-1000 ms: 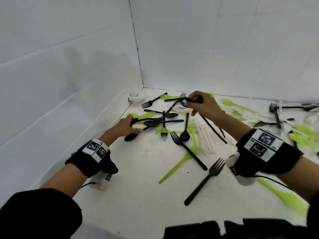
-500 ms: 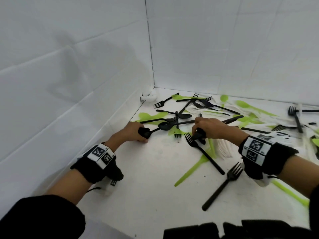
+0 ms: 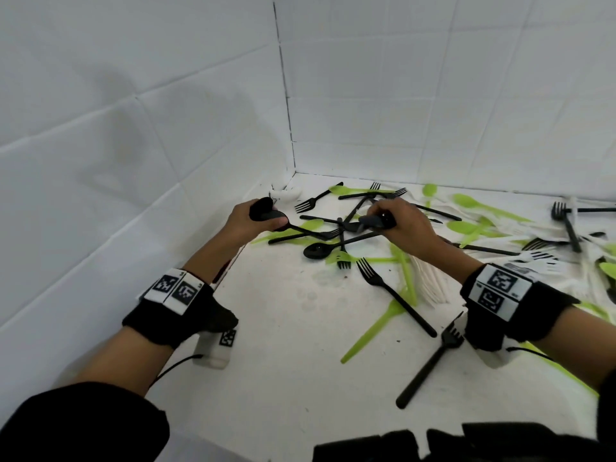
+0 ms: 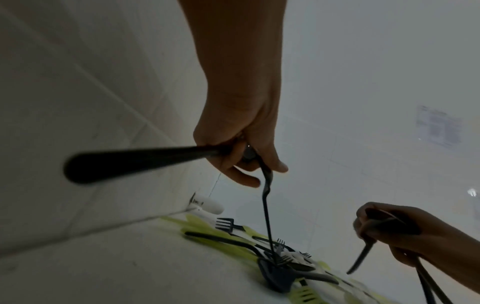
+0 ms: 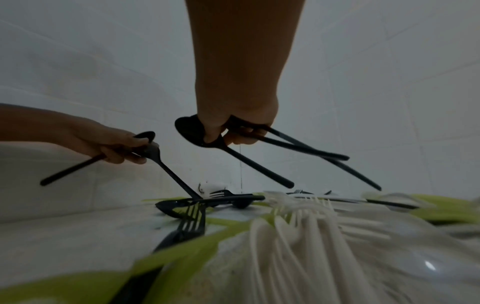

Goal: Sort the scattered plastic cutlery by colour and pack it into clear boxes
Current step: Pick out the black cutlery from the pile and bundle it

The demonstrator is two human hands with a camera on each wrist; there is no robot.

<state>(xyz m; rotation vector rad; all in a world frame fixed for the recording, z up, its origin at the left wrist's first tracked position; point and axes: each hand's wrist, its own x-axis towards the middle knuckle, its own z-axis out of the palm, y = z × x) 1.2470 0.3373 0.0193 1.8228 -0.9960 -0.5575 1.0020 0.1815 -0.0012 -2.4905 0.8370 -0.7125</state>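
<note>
Your head camera looks forward and down from above into a white tiled corner (image 3: 293, 161), taking in both forearms and the white floor (image 3: 283, 378) from high and fairly far back. Your left wrist camera sits low under the forearm, close behind the left hand (image 4: 239, 148), facing along it toward the same corner; the right hand (image 4: 394, 232) shows at its lower right. Your right wrist camera hangs nearer the floor, just over white forks (image 5: 306, 222), facing past the right hand (image 5: 233, 123) to the wall. All three views share the black cutlery tangle (image 3: 336, 228) and the small white fitting (image 3: 283, 194) in the corner.
</note>
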